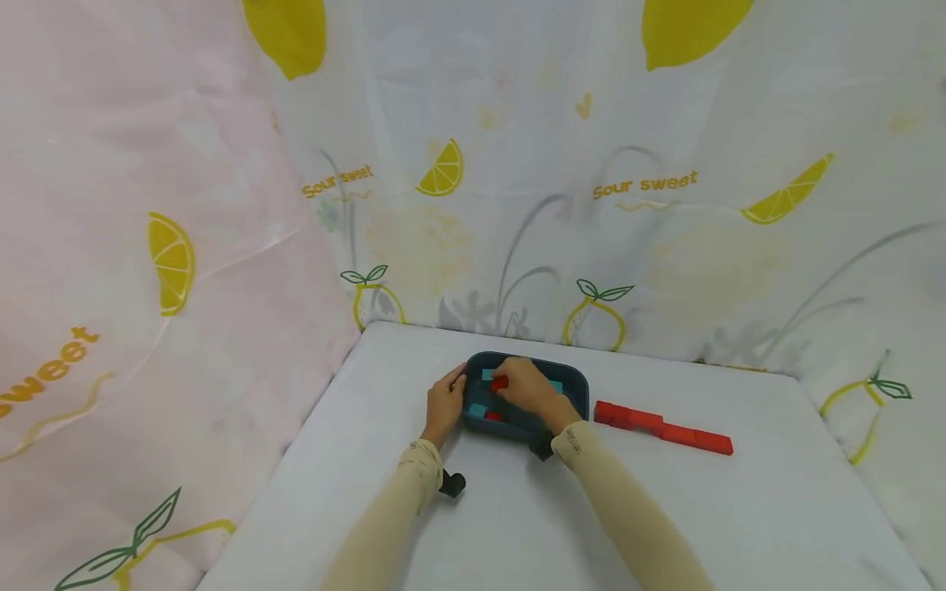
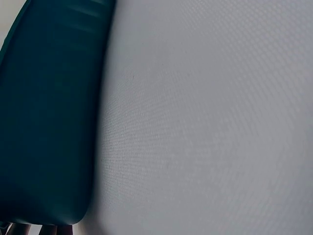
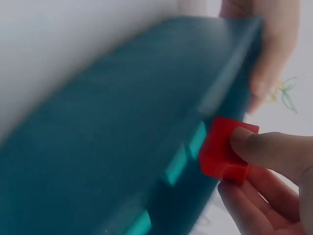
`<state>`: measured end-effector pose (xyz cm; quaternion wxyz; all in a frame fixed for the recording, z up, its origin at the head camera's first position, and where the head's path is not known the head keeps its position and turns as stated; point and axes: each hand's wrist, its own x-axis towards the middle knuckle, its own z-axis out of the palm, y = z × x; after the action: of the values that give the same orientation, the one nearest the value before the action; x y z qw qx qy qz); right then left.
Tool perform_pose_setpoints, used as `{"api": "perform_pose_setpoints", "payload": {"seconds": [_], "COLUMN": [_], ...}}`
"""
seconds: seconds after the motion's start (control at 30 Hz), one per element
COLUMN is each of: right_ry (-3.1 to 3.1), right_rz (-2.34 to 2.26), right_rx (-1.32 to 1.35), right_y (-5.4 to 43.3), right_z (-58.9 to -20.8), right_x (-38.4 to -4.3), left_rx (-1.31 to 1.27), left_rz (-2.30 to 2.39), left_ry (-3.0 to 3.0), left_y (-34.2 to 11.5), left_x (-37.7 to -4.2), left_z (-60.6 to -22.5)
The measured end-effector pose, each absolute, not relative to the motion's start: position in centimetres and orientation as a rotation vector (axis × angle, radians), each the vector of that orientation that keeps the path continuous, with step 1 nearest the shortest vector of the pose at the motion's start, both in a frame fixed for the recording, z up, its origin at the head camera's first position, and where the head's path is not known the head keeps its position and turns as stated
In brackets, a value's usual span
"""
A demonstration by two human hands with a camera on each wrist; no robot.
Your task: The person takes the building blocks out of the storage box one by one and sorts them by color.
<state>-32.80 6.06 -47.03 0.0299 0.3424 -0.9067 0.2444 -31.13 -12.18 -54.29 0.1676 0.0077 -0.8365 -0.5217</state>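
Observation:
A dark teal bin (image 1: 502,430) stands on the white table. My left hand (image 1: 443,406) grips its left end, with the thumb over the rim in the right wrist view. Over the inside of the bin, my right hand (image 1: 526,386) pinches a red block (image 3: 222,152) between thumb and fingers. Light blue blocks (image 1: 478,410) lie in the bin at the front left, back left and right. Another red block (image 1: 493,416) sits near the front wall. In the left wrist view the bin's outer wall (image 2: 49,122) fills the left side.
To the right of the bin, several red blocks (image 1: 695,437) lie end to end in a slanting row on the table (image 1: 776,509). A lemon-print cloth (image 1: 502,246) hangs behind and at the sides. Black wrist cameras (image 1: 452,484) are worn under both wrists.

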Motion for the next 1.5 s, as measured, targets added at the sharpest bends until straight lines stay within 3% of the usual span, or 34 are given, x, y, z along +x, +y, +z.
{"api": "perform_pose_setpoints", "payload": {"seconds": [0.63, 0.97, 1.5], "right_ry": [-2.908, -2.918, -3.035], "right_rz": [0.699, 0.726, 0.831], "right_rx": [0.802, 0.701, 0.564], "right_y": [16.6, 20.3, 22.3], "right_z": [-43.7, -44.8, -48.2], "right_x": [-29.6, -28.1, -27.0], "left_rx": [0.011, 0.024, 0.013], "left_rz": [-1.497, -1.465, -1.477], "left_ry": [-2.372, -2.38, -2.389], "left_y": [-12.2, -12.2, -12.1], "left_x": [-31.0, -31.2, -31.0], "left_z": [-54.0, -54.3, -54.0]}}
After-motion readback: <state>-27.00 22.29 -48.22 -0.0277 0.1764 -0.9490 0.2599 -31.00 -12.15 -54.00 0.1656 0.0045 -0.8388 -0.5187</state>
